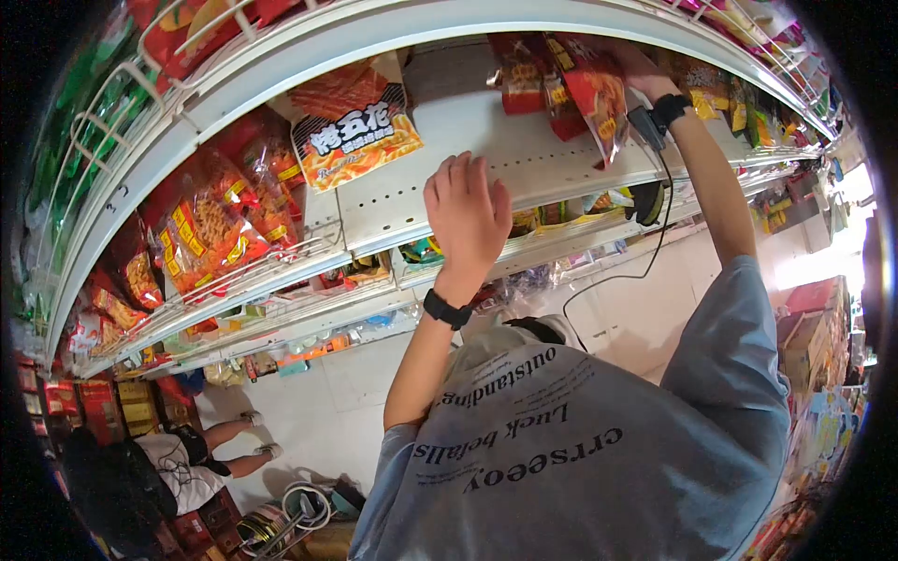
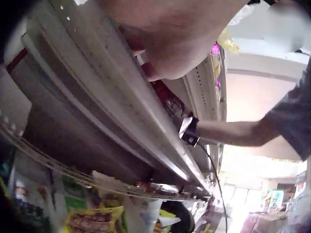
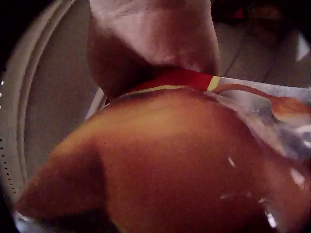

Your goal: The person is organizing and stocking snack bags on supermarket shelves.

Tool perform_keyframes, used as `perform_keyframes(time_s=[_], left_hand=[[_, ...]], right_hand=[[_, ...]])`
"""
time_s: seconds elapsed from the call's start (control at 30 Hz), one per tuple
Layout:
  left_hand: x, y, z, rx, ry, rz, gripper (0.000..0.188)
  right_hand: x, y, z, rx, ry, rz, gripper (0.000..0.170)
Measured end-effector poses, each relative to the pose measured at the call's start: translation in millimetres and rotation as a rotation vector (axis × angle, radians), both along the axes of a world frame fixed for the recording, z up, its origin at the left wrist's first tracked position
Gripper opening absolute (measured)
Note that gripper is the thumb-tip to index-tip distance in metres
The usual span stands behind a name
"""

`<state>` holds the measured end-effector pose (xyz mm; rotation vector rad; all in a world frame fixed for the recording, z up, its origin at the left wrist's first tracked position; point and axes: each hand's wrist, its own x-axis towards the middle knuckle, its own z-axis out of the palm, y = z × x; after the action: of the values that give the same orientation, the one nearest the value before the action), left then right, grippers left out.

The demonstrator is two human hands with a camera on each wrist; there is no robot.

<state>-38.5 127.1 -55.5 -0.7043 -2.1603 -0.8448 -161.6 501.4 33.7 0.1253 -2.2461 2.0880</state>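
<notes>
Deep on the shelf (image 1: 449, 173), my right hand (image 1: 641, 70) grips a red snack bag (image 1: 599, 93) near its top, fingertips hidden. The right wrist view has that shiny bag (image 3: 170, 155) filling the lower part, with the hand (image 3: 155, 39) above it. More red snack bags (image 1: 517, 79) stand just left of it. My left hand (image 1: 468, 215) hovers around the shelf's front edge, fingers extended and holding nothing. In the left wrist view this hand (image 2: 170, 39) overlaps the shelf's metal edge. An orange and white snack bag (image 1: 351, 126) lies to its left.
Clear-fronted red snack bags (image 1: 210, 229) fill the shelf's left part behind a wire rail (image 1: 281, 252). A shelf edge (image 1: 309, 61) curves overhead. A cable (image 1: 645, 266) hangs from the right wrist device. Another person (image 1: 187, 458) is at lower left, near a stool (image 1: 299, 510).
</notes>
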Motion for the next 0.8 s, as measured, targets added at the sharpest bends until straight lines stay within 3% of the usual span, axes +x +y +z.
perform_keyframes(time_s=[0.07,0.1,0.13,0.2,0.23,0.27,0.3,0.37,0.4,0.63,0.7,0.8], left_hand=[[-2,1,8,0.061,-0.059,-0.059,0.036],[-6,3,11,0.184,-0.134,-0.134,0.041],[-10,7,15,0.307,-0.211,-0.207,0.046],[-21,16,19,0.357,-0.242,-0.239,0.055],[-31,24,16,0.489,-0.343,-0.317,0.058],[-36,29,15,0.621,-0.444,-0.393,0.061],[-36,29,21,0.621,-0.439,-0.395,0.061],[-28,23,43,0.789,-0.787,-0.734,0.063],[-26,22,49,0.863,-0.963,-0.908,0.065],[-16,25,40,0.812,-0.835,-0.759,0.069],[-7,29,51,0.859,-0.806,-0.751,0.081],[-15,31,38,0.759,-0.687,-0.692,0.085]], right_hand=[[24,-5,3,-0.178,-0.131,-0.012,0.031],[21,10,-14,-0.123,0.061,0.100,0.032],[22,22,-24,-0.138,-0.013,0.062,0.027],[49,0,-8,-0.379,-0.316,0.338,0.024],[69,-35,8,-0.286,-0.347,0.149,0.023],[64,-25,-2,-0.258,-0.280,0.323,0.024],[72,-35,-3,-0.254,-0.237,0.269,0.023],[84,-63,-4,-0.280,-0.202,0.194,0.027],[93,-65,5,-0.235,-0.172,0.314,0.031],[110,-104,-4,-0.209,-0.150,0.092,0.032],[113,-119,-1,-0.236,-0.120,-0.119,0.029],[107,-124,-4,-0.187,-0.101,-0.253,0.029]])
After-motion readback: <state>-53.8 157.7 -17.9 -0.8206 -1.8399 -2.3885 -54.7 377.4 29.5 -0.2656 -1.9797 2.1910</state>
